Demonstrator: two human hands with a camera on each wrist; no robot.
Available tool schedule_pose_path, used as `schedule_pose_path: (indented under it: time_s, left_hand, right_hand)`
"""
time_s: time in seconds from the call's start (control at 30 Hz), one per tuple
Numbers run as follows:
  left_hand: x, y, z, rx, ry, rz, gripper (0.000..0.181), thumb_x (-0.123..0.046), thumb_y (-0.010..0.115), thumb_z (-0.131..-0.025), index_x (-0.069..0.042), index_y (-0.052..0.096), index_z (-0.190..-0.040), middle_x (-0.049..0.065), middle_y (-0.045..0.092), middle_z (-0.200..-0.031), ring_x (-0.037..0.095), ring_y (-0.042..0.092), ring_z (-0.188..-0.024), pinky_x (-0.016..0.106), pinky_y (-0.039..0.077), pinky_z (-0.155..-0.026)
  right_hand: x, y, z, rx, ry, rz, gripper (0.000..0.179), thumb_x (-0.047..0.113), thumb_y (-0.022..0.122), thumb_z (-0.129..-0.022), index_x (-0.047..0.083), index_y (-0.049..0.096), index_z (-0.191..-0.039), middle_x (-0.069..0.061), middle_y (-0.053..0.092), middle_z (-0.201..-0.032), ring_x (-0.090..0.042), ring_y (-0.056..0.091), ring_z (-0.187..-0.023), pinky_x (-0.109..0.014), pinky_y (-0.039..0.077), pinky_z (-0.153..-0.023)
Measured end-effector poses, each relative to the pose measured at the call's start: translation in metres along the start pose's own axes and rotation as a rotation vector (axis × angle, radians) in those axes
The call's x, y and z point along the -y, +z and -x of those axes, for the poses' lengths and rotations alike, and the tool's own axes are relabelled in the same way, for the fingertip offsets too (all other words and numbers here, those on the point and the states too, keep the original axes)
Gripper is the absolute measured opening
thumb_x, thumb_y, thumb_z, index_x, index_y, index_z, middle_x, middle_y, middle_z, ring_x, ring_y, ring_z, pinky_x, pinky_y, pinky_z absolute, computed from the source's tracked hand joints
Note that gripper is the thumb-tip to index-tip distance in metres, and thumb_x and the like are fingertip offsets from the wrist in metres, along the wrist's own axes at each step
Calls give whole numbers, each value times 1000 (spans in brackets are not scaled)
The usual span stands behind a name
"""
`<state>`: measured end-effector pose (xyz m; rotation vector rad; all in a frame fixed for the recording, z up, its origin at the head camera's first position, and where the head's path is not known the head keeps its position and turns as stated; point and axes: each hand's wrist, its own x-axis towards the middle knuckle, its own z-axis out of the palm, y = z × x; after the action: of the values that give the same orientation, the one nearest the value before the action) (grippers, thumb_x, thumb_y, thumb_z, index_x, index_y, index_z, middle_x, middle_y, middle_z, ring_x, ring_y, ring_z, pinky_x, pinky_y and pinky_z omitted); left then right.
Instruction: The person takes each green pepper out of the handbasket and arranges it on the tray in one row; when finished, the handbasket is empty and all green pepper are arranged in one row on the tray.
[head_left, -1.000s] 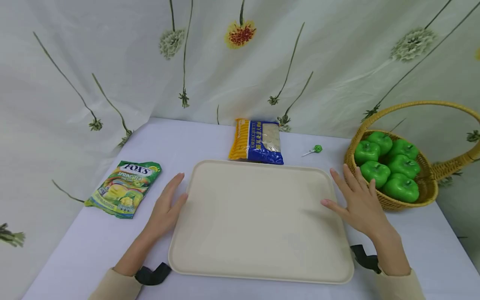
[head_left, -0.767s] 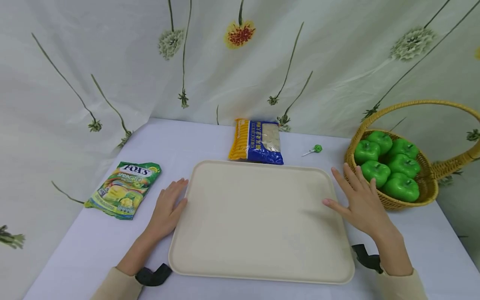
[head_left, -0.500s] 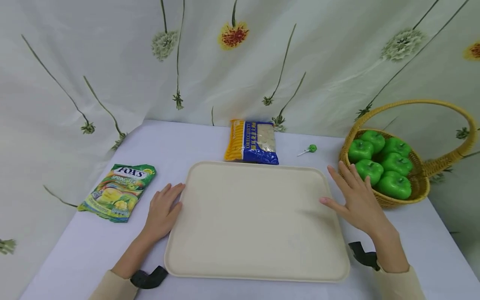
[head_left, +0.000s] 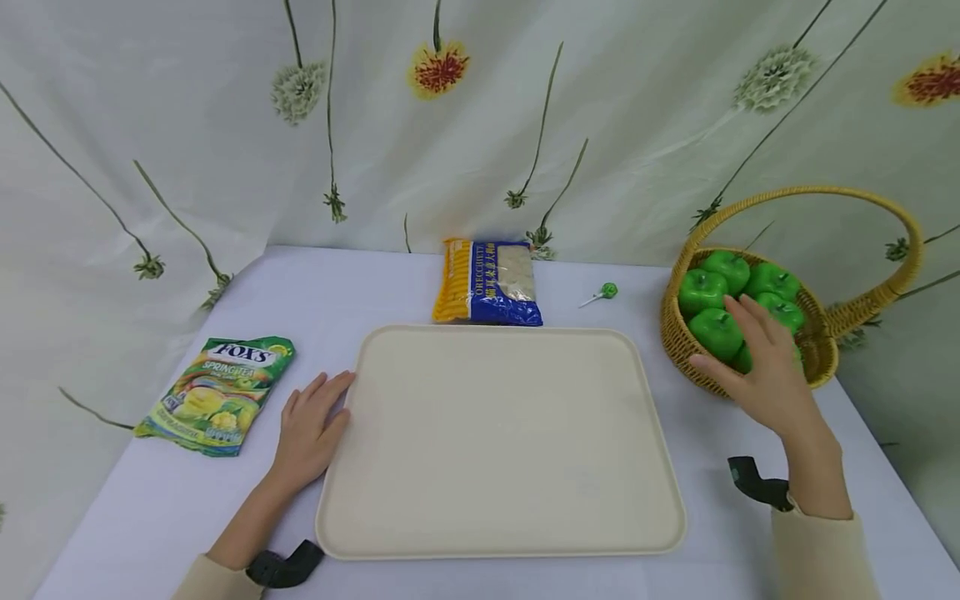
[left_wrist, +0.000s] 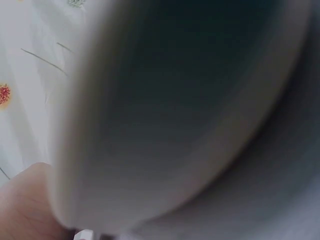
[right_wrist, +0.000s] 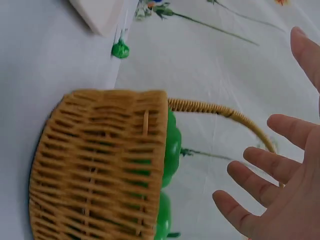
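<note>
My left hand (head_left: 306, 433) lies with relaxed fingers along the left edge of a cream tray (head_left: 495, 442), fingertips right at the rim. The right hand (head_left: 772, 375) is over the near side of a wicker basket (head_left: 678, 346), thumb and fingers spread and holding nothing. Several green apples (head_left: 716, 332) fill the basket, some partly hidden by that hand. The right wrist view shows the basket's woven wall (right_wrist: 95, 160) with the open right hand (right_wrist: 285, 180) beside it. A blurred pale shape fills most of the left wrist view.
Behind the tray lies a yellow and blue pasta bag (head_left: 489, 282). A green lollipop (head_left: 608, 291) is between it and the basket. On the left sits a green Fox's candy bag (head_left: 217, 396). The basket's tall handle (head_left: 911, 242) arches up at the right.
My right hand has moved right, from beside the tray's edge to over the apples. The left hand has settled slightly lower at the tray's left rim. The head view has shifted right.
</note>
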<state>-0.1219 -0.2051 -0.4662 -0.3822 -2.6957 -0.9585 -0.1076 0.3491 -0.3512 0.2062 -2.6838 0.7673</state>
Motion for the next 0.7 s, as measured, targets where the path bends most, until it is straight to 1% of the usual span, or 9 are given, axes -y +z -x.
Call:
schedule_pose_path:
  time_s: [0.17,0.23,0.27,0.3,0.4,0.47,0.53,0.6,0.7]
  left_hand:
    - [-1,-1,0,1,7,-12,46,-4,52,-91,-3,51,-138,24,52,-141,49,33,-136,72,11,-107]
    - [-1,-2,0,0,11,-14,46,-4,53,-91,-3,51,-137,24,52,-141,49,33,-136,72,12,-107]
    - [-1,-2,0,-3,13,-17,46,-4,53,-91,-3,51,-137,24,52,-140,49,34,-135,72,12,-107]
    - [-1,-2,0,-3,14,-16,46,-4,53,-91,-3,51,-137,24,52,-140,50,34,-135,72,12,-107]
    - [0,-3,0,-5,14,-19,46,-3,53,-91,-2,52,-137,24,53,-140,50,34,-135,72,12,-106]
    - [0,-3,0,-6,12,-19,46,-3,53,-91,-2,52,-137,24,53,-140,50,34,-135,72,12,-106]
    - [0,-3,0,-4,10,-17,46,-3,53,-91,-2,51,-137,24,52,-140,50,34,-135,72,12,-107]
    - [0,-2,1,-1,6,-10,46,-3,52,-91,-2,51,-138,24,52,-141,50,33,-136,72,11,-107]
    - [-1,-1,1,4,2,-2,46,-2,52,-91,-2,51,-138,25,51,-141,50,32,-136,72,11,-107]
  right_hand:
    - [-28,-19,5,-104,123,-40,78,26,68,-91,5,27,-154,-29,23,-156,-54,18,-141,-77,14,-106]
    - [-39,-25,8,-129,186,-61,77,26,65,-92,8,24,-155,-28,23,-156,-50,21,-140,-60,19,-116]
    - [-44,-27,10,-135,222,-77,78,27,64,-93,10,21,-156,-27,22,-156,-48,22,-139,-57,21,-118]
    - [-48,-29,11,-146,250,-91,78,26,63,-93,10,21,-156,-27,22,-155,-46,24,-137,-55,23,-117]
    - [-58,-32,15,-162,346,-113,78,29,61,-94,15,18,-157,-25,22,-154,-38,27,-131,-31,32,-110]
    - [-62,-32,16,-160,386,-133,78,29,61,-95,14,17,-158,-25,20,-153,-30,28,-129,-32,34,-109]
    - [-65,-32,17,-152,418,-146,78,30,60,-95,14,15,-158,-24,20,-154,-27,29,-128,-23,35,-103]
    - [-68,-31,18,-120,452,-159,81,32,58,-96,14,10,-158,-24,17,-156,-30,31,-129,-28,38,-103]
    - [-72,-27,18,-72,494,-192,85,35,57,-97,13,3,-158,-27,13,-158,-45,28,-134,-47,36,-111]
